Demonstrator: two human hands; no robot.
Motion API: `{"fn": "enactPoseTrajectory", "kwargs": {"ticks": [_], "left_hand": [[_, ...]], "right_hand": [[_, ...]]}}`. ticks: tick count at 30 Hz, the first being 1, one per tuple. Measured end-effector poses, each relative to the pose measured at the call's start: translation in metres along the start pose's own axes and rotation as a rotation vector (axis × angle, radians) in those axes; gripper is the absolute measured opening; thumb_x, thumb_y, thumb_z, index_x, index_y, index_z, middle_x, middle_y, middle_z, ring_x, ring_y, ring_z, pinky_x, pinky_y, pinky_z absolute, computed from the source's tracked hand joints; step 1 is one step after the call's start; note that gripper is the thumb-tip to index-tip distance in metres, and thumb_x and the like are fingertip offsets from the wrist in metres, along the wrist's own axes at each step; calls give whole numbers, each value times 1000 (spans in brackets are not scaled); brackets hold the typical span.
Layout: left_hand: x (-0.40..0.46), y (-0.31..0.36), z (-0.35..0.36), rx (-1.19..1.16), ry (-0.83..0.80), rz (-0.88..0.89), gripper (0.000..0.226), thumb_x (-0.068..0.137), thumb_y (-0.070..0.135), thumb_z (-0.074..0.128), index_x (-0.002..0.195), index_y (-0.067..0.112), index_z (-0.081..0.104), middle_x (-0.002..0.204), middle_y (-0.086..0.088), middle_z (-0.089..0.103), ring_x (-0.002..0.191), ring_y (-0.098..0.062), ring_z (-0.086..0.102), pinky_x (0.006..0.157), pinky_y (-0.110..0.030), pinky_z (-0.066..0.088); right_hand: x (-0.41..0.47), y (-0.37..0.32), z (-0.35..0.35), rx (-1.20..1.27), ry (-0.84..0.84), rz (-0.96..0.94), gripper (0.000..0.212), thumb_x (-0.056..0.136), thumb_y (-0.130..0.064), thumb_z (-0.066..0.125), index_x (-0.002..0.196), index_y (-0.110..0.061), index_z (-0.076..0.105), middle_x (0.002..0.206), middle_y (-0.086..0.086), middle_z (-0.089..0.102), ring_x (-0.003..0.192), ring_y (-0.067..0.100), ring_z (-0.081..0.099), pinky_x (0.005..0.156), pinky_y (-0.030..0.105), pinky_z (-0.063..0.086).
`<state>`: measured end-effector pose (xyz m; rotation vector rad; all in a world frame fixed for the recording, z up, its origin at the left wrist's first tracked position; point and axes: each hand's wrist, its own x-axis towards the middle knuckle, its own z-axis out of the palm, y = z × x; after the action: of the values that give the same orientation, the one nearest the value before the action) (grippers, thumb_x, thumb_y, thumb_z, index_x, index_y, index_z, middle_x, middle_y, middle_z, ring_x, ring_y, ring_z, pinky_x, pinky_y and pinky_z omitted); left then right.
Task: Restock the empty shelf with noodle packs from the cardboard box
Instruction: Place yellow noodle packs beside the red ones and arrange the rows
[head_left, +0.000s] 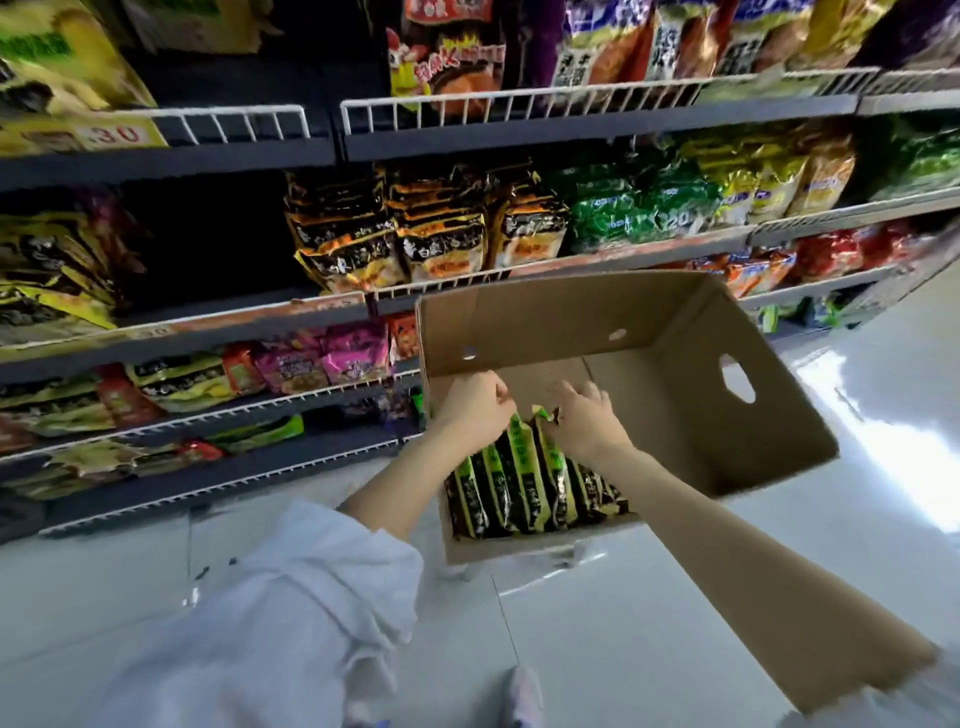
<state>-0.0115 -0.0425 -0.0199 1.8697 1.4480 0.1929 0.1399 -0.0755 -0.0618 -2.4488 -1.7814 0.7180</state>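
1. While both arms reach down and forward, one cardboard box (675, 332) sits open on the pale floor (623, 623) just right of the shelving, with its far flap standing up.
2. One row of noodle packs (519, 483) stands on edge in the near end of the box, black wrappers with yellow-green stripes; about six or seven show, though the exact count is hard to read. The far half of the box shows bare cardboard.
3. Left hand (475, 405) is over the left end of the row, wrist bent down and fingers curled at the pack tops; whether it actually has hold of one I cannot tell.
4. Right hand (587, 421) is just beside it, fingers curled and pinching the crimped top of one pack near the middle of the row.
5. Two forearms are bare, and a white sleeve (311, 597) is bunched up on the left one.
6. Dark gap on the second shelf (208, 239), far left of the box, lies between yellow-black bags on its left and orange-black bags (431, 244) on its right.
7. Five shelf tiers show on the left, each fronted by a white wire rail (571, 98).
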Motion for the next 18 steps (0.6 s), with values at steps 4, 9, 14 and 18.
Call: {"fn": "enactPoseTrajectory", "kwargs": {"ticks": [4,9,14,18], "left_hand": [[-1,2,58,184,-125,28,55,94,21,52,145,16,32,154,-5,28,140,-25,29,114,-39,28],[3,-5,88,538,-288,9,94,85,43,64,153,24,1,160,-1,-11,147,-28,-6,117,-48,4],[3,-10,98,551,-273,-40,101,82,44,67,151,28,-5,159,1,-16,147,-28,-7,117,-53,4],[3,-7,105,551,-255,-66,98,83,30,70,151,28,-1,159,-1,-13,147,-29,-2,117,-51,8]], "right_hand": [[1,44,6,48,-108,60,74,89,-41,58,149,-30,14,153,21,10,141,42,11,110,55,25],[6,57,24,142,-316,73,94,83,-56,61,150,-38,-2,154,27,2,135,48,30,110,54,32],[14,65,30,219,-383,27,85,92,-45,54,150,-36,-8,155,29,-2,138,47,25,112,53,28],[22,82,20,203,-393,-40,76,98,-30,49,151,-34,-5,153,31,12,122,38,49,92,36,42]]}}
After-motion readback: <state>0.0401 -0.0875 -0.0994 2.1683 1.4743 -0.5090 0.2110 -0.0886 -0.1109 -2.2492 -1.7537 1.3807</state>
